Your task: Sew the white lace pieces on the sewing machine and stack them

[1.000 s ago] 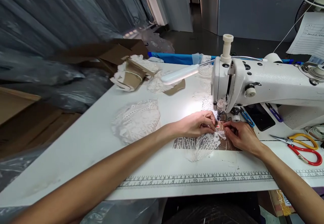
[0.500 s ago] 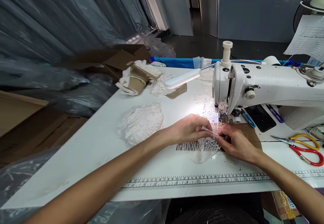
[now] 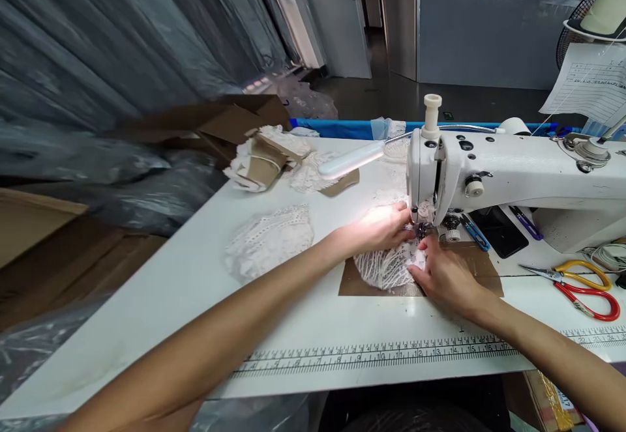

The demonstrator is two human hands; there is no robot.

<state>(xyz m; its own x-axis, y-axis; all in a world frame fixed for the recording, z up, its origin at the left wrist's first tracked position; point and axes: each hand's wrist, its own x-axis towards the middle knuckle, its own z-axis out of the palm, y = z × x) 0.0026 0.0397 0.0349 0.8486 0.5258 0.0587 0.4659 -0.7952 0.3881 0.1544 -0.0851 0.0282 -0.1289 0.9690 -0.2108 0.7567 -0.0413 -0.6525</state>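
White lace fabric [image 3: 386, 269] lies under the needle area of a white sewing machine [image 3: 503, 168], over a brown plate on the table. My left hand [image 3: 386, 226] is at the left of the presser foot [image 3: 423, 230], its fingers closed on the far part of the lace. Close to the foot on the right, my right hand [image 3: 443, 269] pinches the lace's right edge between thumb and fingers. The fingertips of both hands are partly hidden by the machine head and the cloth.
A lace pile [image 3: 271, 240] lies left on the white table. Behind it sit a tied lace bundle [image 3: 264, 161] and a lamp [image 3: 352, 159]. Scissors [image 3: 581, 285], a phone [image 3: 499, 231] and a blue cutter [image 3: 475, 232] lie right. A printed ruler [image 3: 381, 358] runs along the front edge.
My left hand has moved forward and up to the presser foot. The lace has gone from gathered between both hands to spread out beside the foot. The whole view has shifted slightly.
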